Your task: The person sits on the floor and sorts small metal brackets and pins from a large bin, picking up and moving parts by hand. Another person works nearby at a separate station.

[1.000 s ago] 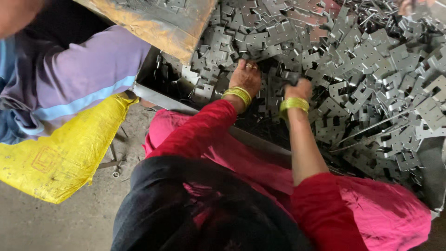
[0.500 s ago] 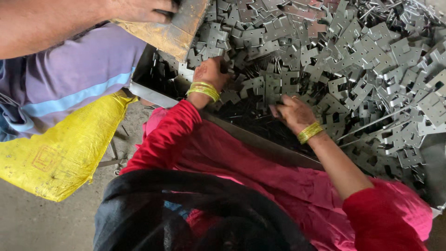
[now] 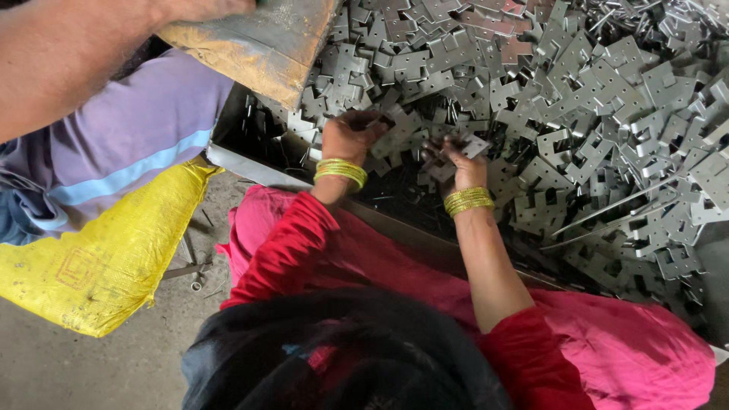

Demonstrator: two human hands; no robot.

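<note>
A co-worker's bare forearm crosses the upper left above a yellow woven sack. At centre, the left hand curls shut on stamped metal brackets; just beside it, the right hand pinches one bracket. The heap fills the upper right.

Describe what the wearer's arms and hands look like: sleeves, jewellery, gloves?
Both hands are bare, no gloves. The left hand has a stack of thin yellow-green bangles at the wrist, above a long red sleeve. The right hand wears matching golden bangles; its red sleeve ends near the elbow, forearm uncovered.
</note>
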